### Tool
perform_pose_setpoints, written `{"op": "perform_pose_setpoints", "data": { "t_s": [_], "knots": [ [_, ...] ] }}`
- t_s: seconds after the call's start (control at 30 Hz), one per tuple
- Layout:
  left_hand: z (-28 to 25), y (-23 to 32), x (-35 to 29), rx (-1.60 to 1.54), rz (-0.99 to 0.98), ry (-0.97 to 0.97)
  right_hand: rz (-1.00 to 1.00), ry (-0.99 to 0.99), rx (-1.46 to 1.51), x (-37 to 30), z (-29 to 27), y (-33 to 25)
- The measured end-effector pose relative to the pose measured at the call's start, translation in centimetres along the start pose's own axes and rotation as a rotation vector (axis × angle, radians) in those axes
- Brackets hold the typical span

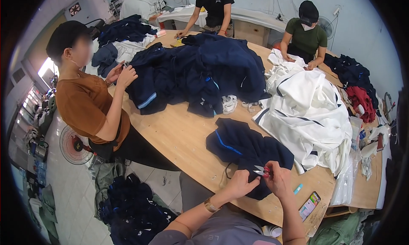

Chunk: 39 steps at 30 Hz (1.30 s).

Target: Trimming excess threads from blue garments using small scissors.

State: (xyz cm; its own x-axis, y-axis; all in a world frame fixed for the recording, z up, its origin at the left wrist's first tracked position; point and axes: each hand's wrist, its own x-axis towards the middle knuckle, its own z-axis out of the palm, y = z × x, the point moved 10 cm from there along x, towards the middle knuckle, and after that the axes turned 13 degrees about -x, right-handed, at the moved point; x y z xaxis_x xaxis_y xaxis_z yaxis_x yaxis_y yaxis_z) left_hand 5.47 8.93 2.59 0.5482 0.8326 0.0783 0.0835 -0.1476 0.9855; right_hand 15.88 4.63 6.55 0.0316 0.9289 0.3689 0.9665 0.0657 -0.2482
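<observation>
A navy garment (238, 143) with a bright blue stripe lies crumpled on the table in front of me. My right hand (280, 180) holds small thread snips (259, 170) with red handles, their two silver blades apart and pointing left over the cloth. Close by on the left, my left hand (242, 184) has thumb and fingers pinched together at the garment's near edge. Whatever sits between those fingertips, cloth or thread, is too small to make out. A dark cord loops out beside the left hand.
A large navy garment pile (191, 70) covers the table's far middle; white garments (306, 113) are heaped to the right. A phone (309, 206) and a teal marker-like stick (298, 189) lie right of my hands. Co-workers stand left and across. Dark clothes (132, 211) lie on the floor.
</observation>
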Motion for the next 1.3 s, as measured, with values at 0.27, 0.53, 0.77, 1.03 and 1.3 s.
{"op": "perform_pose_setpoints", "data": {
  "t_s": [0.27, 0.53, 0.77, 1.03, 1.3],
  "knots": [
    [-0.4, 0.1, 0.3, -0.092, -0.007, 0.024, 0.253, 0.035, 0.327, 0.1, -1.0, 1.6],
    [0.7, -4.9, -0.5, -0.051, -0.079, -0.011, 0.123, 0.011, 0.338, -0.8, -0.5, -0.2],
    [0.3, -0.3, 0.5, -0.262, 0.187, 0.055, 0.333, 0.061, 0.504, -0.4, 0.4, 1.8],
    [-0.6, -2.7, 1.3, -0.546, -0.015, 0.08, 0.667, 0.154, 1.05, -2.5, 2.9, 5.1],
    [0.0, -2.3, 0.9, -0.692, -0.03, 0.075, 0.463, 0.143, 0.486, -3.2, 0.3, 2.9]
  ]
}}
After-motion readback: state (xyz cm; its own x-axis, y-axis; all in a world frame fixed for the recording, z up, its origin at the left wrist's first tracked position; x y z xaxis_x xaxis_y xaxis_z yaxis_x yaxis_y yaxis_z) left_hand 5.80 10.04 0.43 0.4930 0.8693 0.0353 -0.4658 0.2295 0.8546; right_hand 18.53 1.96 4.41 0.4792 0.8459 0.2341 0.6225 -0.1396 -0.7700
